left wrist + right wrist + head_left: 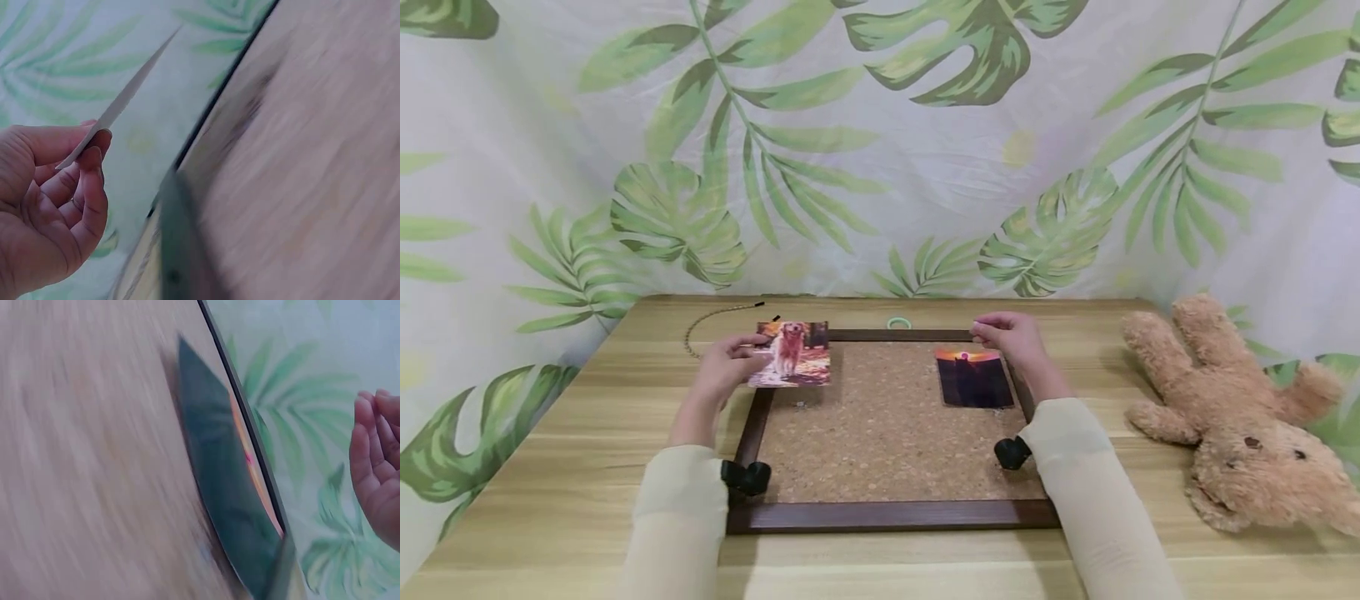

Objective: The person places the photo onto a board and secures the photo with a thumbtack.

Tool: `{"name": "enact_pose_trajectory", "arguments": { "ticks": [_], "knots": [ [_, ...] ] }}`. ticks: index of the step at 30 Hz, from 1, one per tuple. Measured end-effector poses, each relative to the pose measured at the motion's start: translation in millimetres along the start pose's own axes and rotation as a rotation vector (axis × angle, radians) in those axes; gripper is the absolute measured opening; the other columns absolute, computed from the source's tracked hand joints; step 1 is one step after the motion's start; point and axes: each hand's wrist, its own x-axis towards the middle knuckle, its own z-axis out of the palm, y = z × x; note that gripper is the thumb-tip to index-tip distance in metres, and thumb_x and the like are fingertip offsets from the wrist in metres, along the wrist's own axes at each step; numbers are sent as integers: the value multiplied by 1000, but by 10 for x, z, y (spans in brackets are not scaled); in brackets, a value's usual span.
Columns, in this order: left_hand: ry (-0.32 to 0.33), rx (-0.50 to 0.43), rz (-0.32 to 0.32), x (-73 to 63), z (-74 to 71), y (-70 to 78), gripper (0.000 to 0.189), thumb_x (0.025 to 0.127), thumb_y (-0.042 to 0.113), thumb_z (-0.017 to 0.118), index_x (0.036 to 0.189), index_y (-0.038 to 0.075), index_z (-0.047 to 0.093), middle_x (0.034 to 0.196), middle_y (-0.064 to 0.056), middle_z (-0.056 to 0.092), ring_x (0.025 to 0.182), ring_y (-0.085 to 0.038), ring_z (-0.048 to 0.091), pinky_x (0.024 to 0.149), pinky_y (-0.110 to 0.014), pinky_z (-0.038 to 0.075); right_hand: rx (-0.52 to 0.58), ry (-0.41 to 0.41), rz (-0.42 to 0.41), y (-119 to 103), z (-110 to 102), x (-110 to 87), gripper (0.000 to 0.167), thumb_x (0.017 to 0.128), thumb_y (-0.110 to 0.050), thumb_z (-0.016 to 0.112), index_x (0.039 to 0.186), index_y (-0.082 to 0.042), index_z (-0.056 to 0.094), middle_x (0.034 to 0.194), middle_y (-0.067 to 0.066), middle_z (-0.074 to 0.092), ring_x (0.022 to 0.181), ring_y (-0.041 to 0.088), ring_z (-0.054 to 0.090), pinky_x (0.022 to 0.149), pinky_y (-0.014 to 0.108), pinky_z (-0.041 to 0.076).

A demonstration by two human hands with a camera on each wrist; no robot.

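My left hand (726, 371) pinches a photo of a golden dog (790, 354) by its left edge. The photo is held above the upper left of a cork board (880, 425) with a dark brown frame. In the left wrist view the same photo (125, 100) shows nearly edge-on between thumb and fingers. A sunset photo (976, 382) lies on the board's upper right, its corner curling in the right wrist view. Beyond that photo my right hand (1018, 342) is raised, thumb and fingertips together on what looks like a small pale thing, too small to identify.
Small clear pieces (801, 405) sit on the cork. A thin cord (696, 321) lies behind the board at left, and a light green ring (898, 322) at its back edge. A plush bear (1247, 417) lies at the right. Leaf-print cloth (925, 167) hangs behind the table.
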Motion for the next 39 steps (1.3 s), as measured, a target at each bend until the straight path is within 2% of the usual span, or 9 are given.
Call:
{"name": "enact_pose_trajectory", "arguments": {
  "ticks": [1, 6, 12, 17, 23, 28, 32, 36, 39],
  "knots": [
    [-10, 4, 5, 21, 72, 8, 41, 80, 11, 61, 118, 0, 49, 88, -11, 54, 65, -11, 47, 60, -27, 42, -25, 23, 23, -79, 93, -40, 27, 82, -5, 58, 102, 14, 56, 81, 15, 63, 75, 26, 61, 75, 44, 43],
    [-23, 22, 20, 99, 347, -12, 35, 78, 6, 61, 112, -1, 53, 77, -7, 55, 60, -12, 46, 56, -29, 39, 0, 3, 70, -46, 389, -20, 26, 81, -6, 60, 100, 12, 57, 73, 4, 62, 69, 16, 59, 77, 45, 41],
    [-21, 42, 16, 129, 506, -74, 33, 76, 1, 61, 108, -3, 55, 71, -7, 54, 59, -13, 46, 54, -26, 39, 58, -25, 77, -19, 643, -35, 23, 80, -4, 61, 97, 11, 58, 73, 4, 59, 70, 20, 58, 76, 46, 41],
    [-6, 92, -3, 123, 545, -111, 32, 74, 1, 62, 105, -2, 56, 75, -9, 53, 63, -16, 46, 55, -27, 39, 36, -38, 62, 19, 837, -48, 19, 79, -4, 62, 93, 9, 61, 70, 2, 60, 63, 13, 57, 69, 41, 44],
    [-1, 203, 19, 120, 536, -155, 31, 74, 5, 63, 104, 0, 58, 74, -9, 53, 59, -16, 45, 51, -27, 38, 36, -84, 59, 73, 1137, -100, 15, 78, -3, 62, 90, 7, 63, 73, 4, 60, 66, 14, 56, 66, 39, 45],
    [-5, 228, 19, 104, 550, -163, 30, 74, 4, 63, 104, 1, 58, 72, -8, 53, 55, -15, 44, 48, -27, 37, 45, -189, 54, 78, 1404, -182, 19, 79, -2, 60, 93, 10, 61, 80, 10, 60, 72, 21, 55, 65, 37, 47],
    [-10, 239, 23, 94, 564, -166, 30, 75, 4, 63, 104, 2, 58, 73, -8, 54, 56, -16, 46, 48, -27, 37, 1, -260, 28, -9, 1547, -301, 18, 79, -1, 60, 92, 12, 60, 86, 18, 59, 71, 15, 52, 64, 30, 45],
    [-7, 259, 46, 95, 572, -174, 29, 74, 3, 63, 103, 1, 58, 71, -8, 54, 56, -16, 45, 48, -27, 37, -95, -274, -25, 39, 1625, -325, 12, 78, -2, 61, 87, 7, 63, 84, 11, 60, 69, 10, 48, 59, 23, 39],
    [-12, 262, 50, 91, 563, -167, 29, 74, 3, 62, 103, 1, 58, 71, -8, 52, 56, -16, 44, 48, -27, 36, -135, -283, -57, 157, 1664, -267, 10, 78, -4, 62, 85, 3, 65, 82, 5, 59, 69, 10, 49, 60, 23, 40]
  ]
}}
